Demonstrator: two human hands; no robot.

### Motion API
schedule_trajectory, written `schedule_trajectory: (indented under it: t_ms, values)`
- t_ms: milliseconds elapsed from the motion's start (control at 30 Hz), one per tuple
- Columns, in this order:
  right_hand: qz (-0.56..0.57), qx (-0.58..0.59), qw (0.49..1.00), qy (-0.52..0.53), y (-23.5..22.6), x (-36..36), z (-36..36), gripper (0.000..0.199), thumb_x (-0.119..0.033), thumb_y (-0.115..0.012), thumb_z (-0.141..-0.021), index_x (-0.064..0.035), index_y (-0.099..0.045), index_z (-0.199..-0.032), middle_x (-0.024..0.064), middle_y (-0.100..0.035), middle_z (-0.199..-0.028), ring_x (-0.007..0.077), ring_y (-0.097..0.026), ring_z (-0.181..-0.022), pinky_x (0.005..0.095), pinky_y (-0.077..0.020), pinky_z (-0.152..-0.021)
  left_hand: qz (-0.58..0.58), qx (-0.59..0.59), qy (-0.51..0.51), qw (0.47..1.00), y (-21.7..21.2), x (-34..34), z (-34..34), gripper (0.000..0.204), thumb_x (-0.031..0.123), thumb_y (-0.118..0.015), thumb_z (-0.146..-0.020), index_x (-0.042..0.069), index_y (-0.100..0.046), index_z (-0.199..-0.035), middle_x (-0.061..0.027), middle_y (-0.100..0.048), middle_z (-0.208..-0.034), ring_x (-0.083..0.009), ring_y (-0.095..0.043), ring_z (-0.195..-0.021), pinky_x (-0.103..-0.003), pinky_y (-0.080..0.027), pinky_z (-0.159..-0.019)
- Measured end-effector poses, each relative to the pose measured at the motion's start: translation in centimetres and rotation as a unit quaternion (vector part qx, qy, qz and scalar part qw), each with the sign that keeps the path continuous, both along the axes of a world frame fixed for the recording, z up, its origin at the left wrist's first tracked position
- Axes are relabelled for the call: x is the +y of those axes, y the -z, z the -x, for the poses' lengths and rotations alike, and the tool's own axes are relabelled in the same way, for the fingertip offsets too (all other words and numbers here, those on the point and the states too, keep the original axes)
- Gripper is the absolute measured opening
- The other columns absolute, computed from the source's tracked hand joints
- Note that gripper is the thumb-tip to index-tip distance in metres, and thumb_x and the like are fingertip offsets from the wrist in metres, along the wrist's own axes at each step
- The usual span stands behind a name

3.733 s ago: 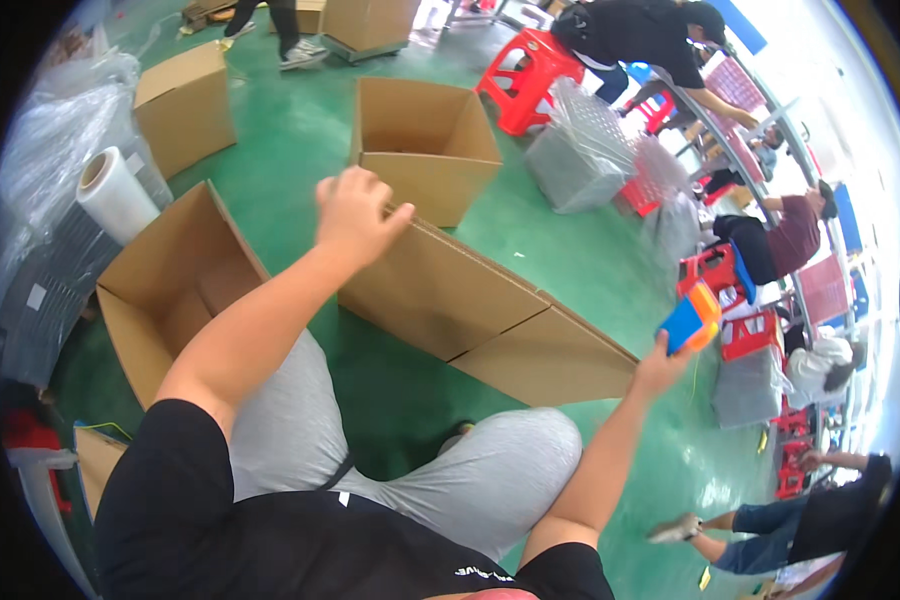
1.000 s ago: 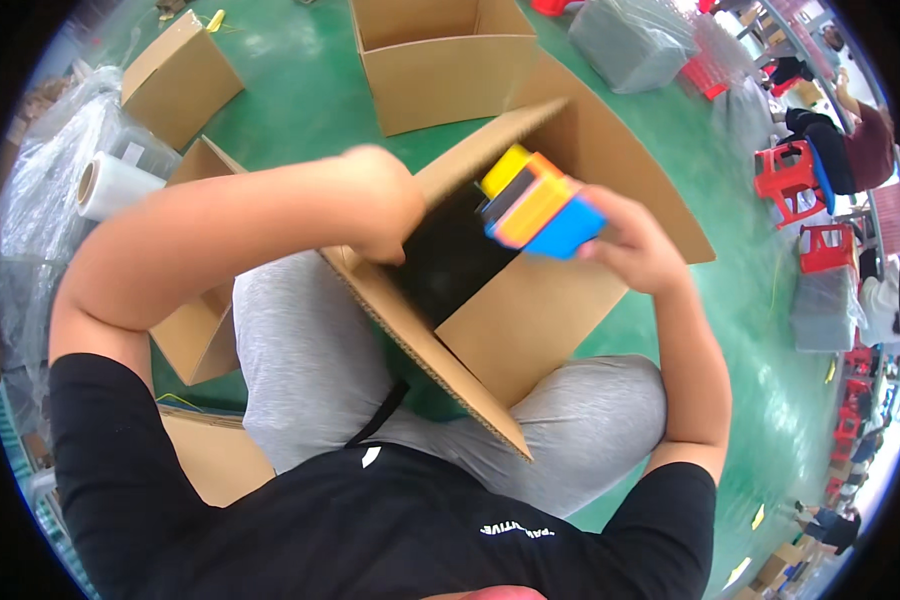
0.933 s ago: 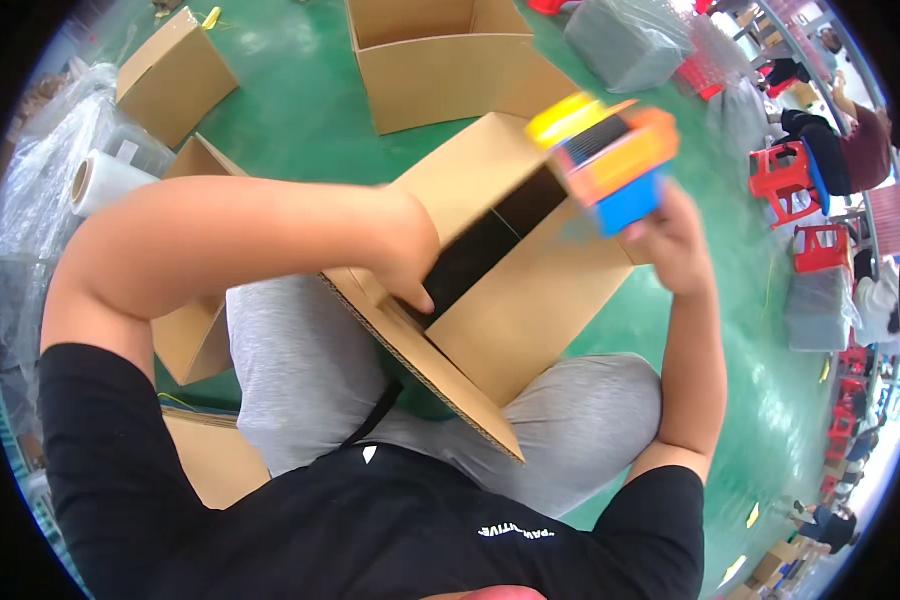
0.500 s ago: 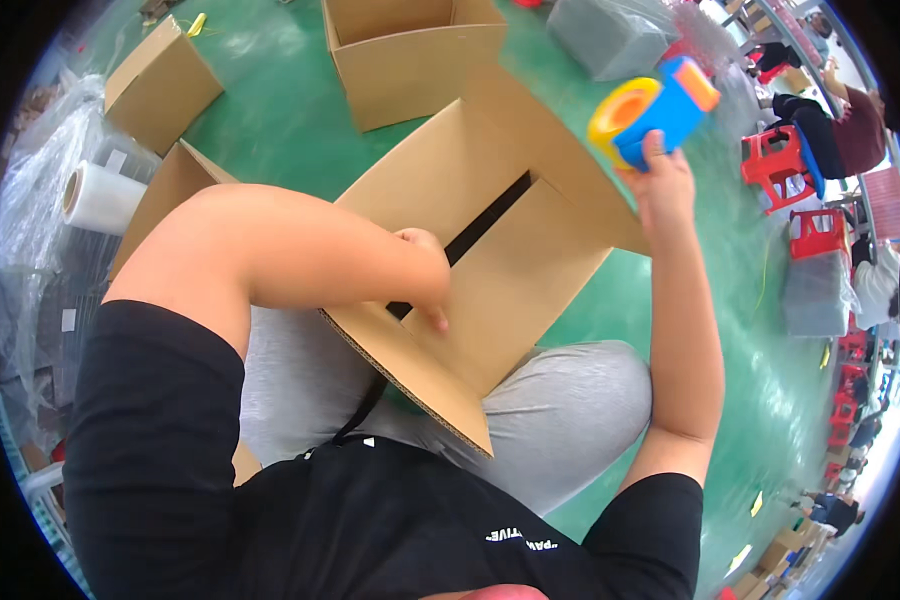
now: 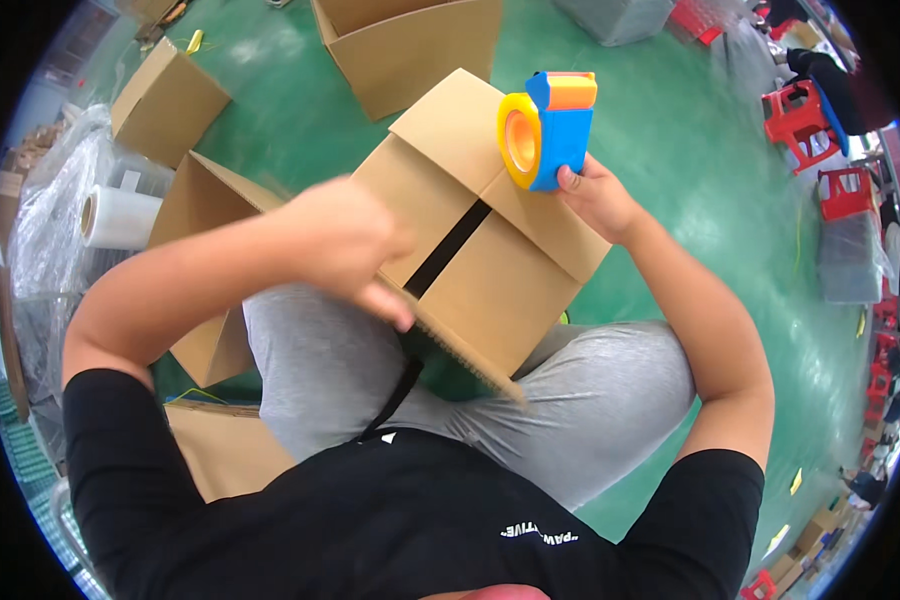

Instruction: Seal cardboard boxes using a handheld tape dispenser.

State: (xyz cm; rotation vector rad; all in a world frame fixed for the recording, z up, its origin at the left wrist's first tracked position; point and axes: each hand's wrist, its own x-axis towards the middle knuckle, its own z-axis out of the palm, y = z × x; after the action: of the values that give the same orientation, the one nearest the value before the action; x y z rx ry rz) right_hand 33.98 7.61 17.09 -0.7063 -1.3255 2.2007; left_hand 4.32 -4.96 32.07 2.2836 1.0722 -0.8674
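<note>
On the lap, left hand (image 5: 345,240) presses cardboard box (image 5: 480,240) flaps flush; right hand (image 5: 595,200), grip closed on tape dispenser (image 5: 550,125), should start squarely over the seam.

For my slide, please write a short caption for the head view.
Seated person's left hand steadies a cardboard box on the lap; right hand holds a blue-and-yellow tape dispenser.

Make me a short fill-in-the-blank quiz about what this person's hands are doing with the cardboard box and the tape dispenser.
1. The right hand holds a blue, yellow and orange ____ above the far end of the cardboard box.
2. The left hand presses on the box's near ____ corner.
3. Between the two top flaps runs a dark ____.
4. The box rests on the person's lap, on ____ trousers.

Missing words: tape dispenser; left; gap; grey
</note>
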Motion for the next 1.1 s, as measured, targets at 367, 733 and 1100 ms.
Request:
schedule_trajectory:
  t_ms: [367,733,1100]
  values:
    - [-0.292,-0.204,0.929,0.103,-6.9,-1.3,-0.9,0.051,-0.007,-0.07,-0.088,-0.0037,-0.048,-0.135,0.0086,-0.058,-0.131,0.0244,-0.05,-0.13,0.0391,-0.0392,-0.11,-0.326,-0.288,-0.162,0.886,19.2,8.5,-1.4,0.069,0.055,-0.054,-0.089,0.016,-0.045,-0.145,-0.011,-0.032,-0.158,-0.0283,-0.024,-0.147,-0.054,-0.017,-0.117]
    - [-0.57,-0.258,0.766,-0.15,-5.6,-4.1,1.3,0.057,-0.008,-0.075,-0.078,-0.0103,-0.053,-0.131,0.0156,-0.047,-0.142,0.0344,-0.037,-0.14,0.0398,-0.036,-0.112,-0.354,-0.207,-0.477,0.777,16.5,10.4,4.7,0.09,0.048,-0.078,-0.076,0.006,-0.041,-0.146,-0.0191,-0.038,-0.152,-0.0325,-0.035,-0.141,-0.041,-0.032,-0.114]
    - [-0.185,-0.508,0.759,0.363,6.1,-1.8,-3.2,0.063,-0.045,-0.064,-0.092,0.0025,-0.049,-0.13,0.0208,-0.053,-0.127,0.0258,-0.054,-0.115,0.0365,-0.0429,-0.099,0.101,-0.435,-0.615,0.65,17.9,10.7,6.7,0.065,0.044,-0.069,-0.09,0.011,-0.046,-0.142,-0.0119,-0.062,-0.128,-0.0217,-0.06,-0.113,-0.039,-0.048,-0.097]
